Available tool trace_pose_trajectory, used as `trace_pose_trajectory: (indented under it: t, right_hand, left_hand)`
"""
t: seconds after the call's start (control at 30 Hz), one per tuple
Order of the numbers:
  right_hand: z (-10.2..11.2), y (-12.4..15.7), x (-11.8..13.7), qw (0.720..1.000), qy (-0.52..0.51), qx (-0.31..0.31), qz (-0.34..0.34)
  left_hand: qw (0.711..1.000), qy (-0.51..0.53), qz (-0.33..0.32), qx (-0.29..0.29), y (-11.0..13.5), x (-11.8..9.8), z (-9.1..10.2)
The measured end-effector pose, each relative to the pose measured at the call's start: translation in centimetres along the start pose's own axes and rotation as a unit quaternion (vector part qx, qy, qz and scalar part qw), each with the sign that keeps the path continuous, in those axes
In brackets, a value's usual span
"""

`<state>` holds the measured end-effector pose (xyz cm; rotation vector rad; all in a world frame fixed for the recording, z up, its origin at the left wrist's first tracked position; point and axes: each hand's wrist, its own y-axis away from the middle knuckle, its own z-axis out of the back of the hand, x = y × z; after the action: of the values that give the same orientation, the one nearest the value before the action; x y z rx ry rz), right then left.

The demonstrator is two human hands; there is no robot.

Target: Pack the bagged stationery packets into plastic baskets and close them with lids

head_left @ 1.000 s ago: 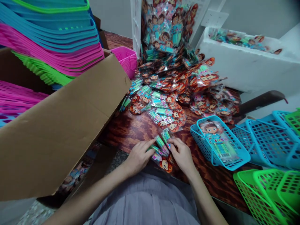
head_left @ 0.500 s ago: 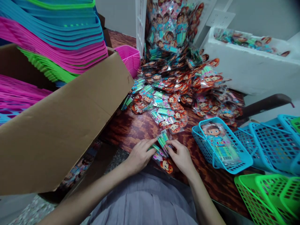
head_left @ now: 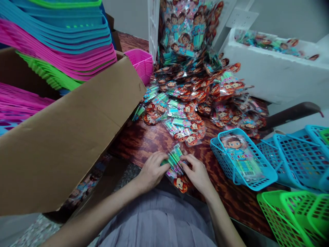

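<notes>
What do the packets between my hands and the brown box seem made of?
Packets: probably clear plastic film, slightly shiny, with green contents showing through; the printed face could be card or film. Box: likely matte cardboard, given its plain, faintly creased side.

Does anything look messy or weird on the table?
Yes, the big heap of packets looks messy: they overlap at all angles on the table. The small bunch of packets being held looks tidier. Nothing looks clearly broken.

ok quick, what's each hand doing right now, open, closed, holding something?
Left hand: closed, holding one side of the bunched packets.
Right hand: closed, holding their other side.
</notes>
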<state>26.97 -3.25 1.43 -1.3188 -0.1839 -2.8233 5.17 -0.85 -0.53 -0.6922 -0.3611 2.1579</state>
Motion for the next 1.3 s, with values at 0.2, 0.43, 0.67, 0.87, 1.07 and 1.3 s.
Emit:
trace_pose_trajectory:
  t: [0.2, 0.43, 0.67, 0.87, 1.07, 1.3]
  right_hand:
    - [0.0, 0.0, 0.0, 1.000, -0.004, 0.007, 0.004]
    - [-0.2, 1.3, 1.0, 0.999, 0.039, -0.010, 0.005]
    - [-0.7, 1.4, 2.4, 0.994, 0.086, 0.044, 0.051]
    - [0.5, 1.4, 1.5, 0.999, -0.008, 0.047, -0.015]
    - [2.9, -2.5, 1.5, 0.998, -0.030, 0.056, -0.007]
    - [3.8, -13.8, 2.7, 0.942, 0.311, -0.127, -0.001]
  left_hand:
    - [1.000, -0.006, 0.001, -0.019, -0.2, 0.0, -0.1]
    - [0.999, -0.001, 0.013, -0.031, 0.0, 0.0, -0.3]
    - [0.981, -0.067, -0.061, 0.171, -2.8, 0.0, 1.5]
    - [0.956, -0.047, -0.027, 0.287, -3.5, 0.3, 2.1]
    - [0.960, -0.026, 0.019, 0.277, -4.0, -0.3, 1.8]
    - [0.954, -0.021, 0.038, 0.297, -3.3, -0.9, 1.3]
